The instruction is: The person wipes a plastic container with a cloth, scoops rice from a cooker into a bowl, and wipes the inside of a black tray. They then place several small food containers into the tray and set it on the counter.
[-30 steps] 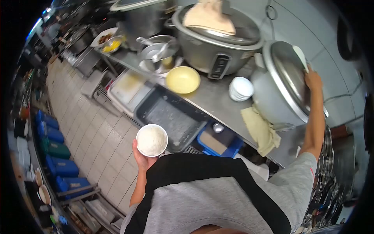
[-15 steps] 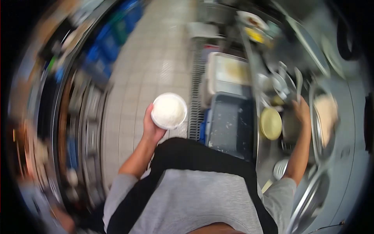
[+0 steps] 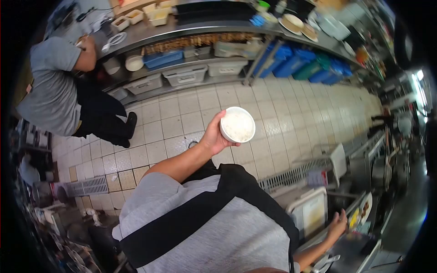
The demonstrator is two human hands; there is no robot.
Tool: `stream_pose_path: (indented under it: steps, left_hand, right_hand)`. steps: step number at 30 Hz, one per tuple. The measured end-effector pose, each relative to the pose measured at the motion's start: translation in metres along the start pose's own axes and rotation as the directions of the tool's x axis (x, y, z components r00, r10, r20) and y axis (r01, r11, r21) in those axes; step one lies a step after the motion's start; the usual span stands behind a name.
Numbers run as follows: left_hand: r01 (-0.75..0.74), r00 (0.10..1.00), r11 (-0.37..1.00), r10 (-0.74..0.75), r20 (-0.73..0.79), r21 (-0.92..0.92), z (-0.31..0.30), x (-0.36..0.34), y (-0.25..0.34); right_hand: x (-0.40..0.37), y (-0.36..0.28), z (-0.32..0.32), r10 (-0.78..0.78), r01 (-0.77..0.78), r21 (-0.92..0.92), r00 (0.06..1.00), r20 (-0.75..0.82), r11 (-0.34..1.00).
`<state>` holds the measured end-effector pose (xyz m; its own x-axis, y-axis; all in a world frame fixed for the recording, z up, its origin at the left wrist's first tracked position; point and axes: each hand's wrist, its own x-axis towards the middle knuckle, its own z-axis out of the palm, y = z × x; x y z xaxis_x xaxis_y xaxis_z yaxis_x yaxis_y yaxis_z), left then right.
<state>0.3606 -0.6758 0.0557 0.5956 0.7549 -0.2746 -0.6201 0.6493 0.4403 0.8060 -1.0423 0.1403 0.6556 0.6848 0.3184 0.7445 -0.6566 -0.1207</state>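
My left hand (image 3: 216, 135) is wrapped round the side of a white bowl (image 3: 237, 124), held out over the tiled floor. White rice (image 3: 238, 123) fills the bowl nearly to its rim. Low on the right, my right hand (image 3: 337, 225) is raised over the metal counter with its fingers apart, and I see nothing in it. Just beyond that hand lies a white plate (image 3: 367, 207) with brown and yellow food scraps. A pale lidded tub (image 3: 309, 211) stands to its left.
A co-worker (image 3: 57, 86) in a grey shirt stands at the steel counter (image 3: 191, 29) on the left. Plastic bins (image 3: 185, 75) sit on its lower shelf. Blue and green bins (image 3: 302, 66) stand under the far end. A floor drain grate (image 3: 291, 175) runs near me.
My body has turned left, bringing the long counter and co-worker into view. My left hand still carries the bowl of rice. My right hand has come away from the utensils in the sink area.
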Motion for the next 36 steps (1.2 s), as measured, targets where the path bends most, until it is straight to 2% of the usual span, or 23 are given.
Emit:
stream_pose_path:
  steps: [1,2,3,4,5,6,8,10,12,14,17,20,23,24,27,30,33,36]
  left_hand:
    - [-0.019,1.000,1.000,0.019,-0.001,-0.001,-0.002,0.003,0.009]
    - [-0.024,1.000,1.000,0.024,-0.017,-0.013,-0.013,0.010,0.031]
    - [-0.052,0.998,0.999,0.051,-0.031,-0.015,-0.020,0.015,0.046]
    - [-0.076,0.996,0.997,0.075,-0.047,-0.016,-0.027,0.020,0.061]
    - [-0.104,0.993,0.994,0.104,-0.060,-0.009,-0.031,0.023,0.073]
    - [-0.125,0.989,0.992,0.124,-0.076,-0.002,-0.037,0.027,0.092]
    - [-0.161,0.980,0.987,0.162,-0.115,0.020,-0.050,0.031,0.123]
    - [-0.213,0.966,0.977,0.213,-0.144,0.017,-0.062,0.033,0.147]
    - [-0.259,0.952,0.966,0.255,-0.168,-0.005,-0.070,0.039,0.163]
    - [-0.296,0.940,0.954,0.282,-0.190,-0.047,-0.077,0.049,0.183]
    - [-0.391,0.898,0.920,0.372,-0.233,-0.038,-0.069,0.076,0.218]
    - [-0.494,0.860,0.865,0.470,-0.199,-0.091,-0.081,0.113,0.255]
    - [-0.606,0.794,0.783,0.583,-0.173,-0.139,-0.077,0.137,0.291]
    - [-0.649,0.759,0.747,0.626,-0.177,-0.141,-0.074,0.142,0.305]
    - [-0.770,0.635,0.625,0.732,-0.247,-0.129,-0.069,0.155,0.345]
    - [-0.861,0.480,0.508,0.797,-0.367,-0.022,-0.064,0.157,0.374]
    - [-0.881,0.395,0.471,0.782,-0.481,0.041,-0.087,0.155,0.401]
    - [-0.889,0.365,0.452,0.796,-0.482,0.073,-0.109,0.154,0.443]
  right_hand:
    - [0.017,-0.038,0.023,-0.004,0.002,0.028,0.998,0.064,1.000]
    - [0.035,-0.070,0.058,-0.071,0.038,0.235,0.989,0.131,0.971]
    - [0.049,-0.133,0.064,-0.061,0.012,0.169,0.957,0.284,0.986]
    - [0.060,-0.139,0.115,-0.213,0.160,0.228,0.948,0.236,0.961]
    - [0.070,-0.171,0.139,-0.267,0.209,0.193,0.893,0.361,0.959]
    - [0.078,-0.201,0.171,-0.339,0.258,0.243,0.848,0.406,0.935]
    - [0.088,-0.306,0.174,-0.313,0.190,0.257,0.721,0.619,0.947]
    - [0.096,-0.358,0.214,-0.513,0.287,0.435,0.606,0.607,0.853]
    - [0.109,-0.403,0.240,-0.613,0.351,0.504,0.485,0.624,0.789]
    - [0.126,-0.458,0.244,-0.675,0.389,0.554,0.365,0.640,0.736]
    - [0.166,-0.506,0.268,-0.731,0.460,0.580,0.287,0.619,0.672]
    - [0.220,-0.533,0.310,-0.778,0.585,0.546,0.263,0.571,0.599]
    - [0.277,-0.576,0.322,-0.782,0.607,0.516,0.325,0.531,0.604]
    - [0.293,-0.594,0.322,-0.815,0.617,0.541,0.351,0.461,0.572]
    - [0.344,-0.655,0.316,-0.849,0.490,0.697,0.366,0.381,0.524]
    - [0.383,-0.719,0.337,-0.904,0.637,0.690,0.422,0.061,0.344]
    - [0.402,-0.781,0.339,-0.890,0.708,0.644,0.446,-0.092,0.289]
    - [0.406,-0.824,0.361,-0.891,0.791,0.556,0.417,-0.180,0.258]
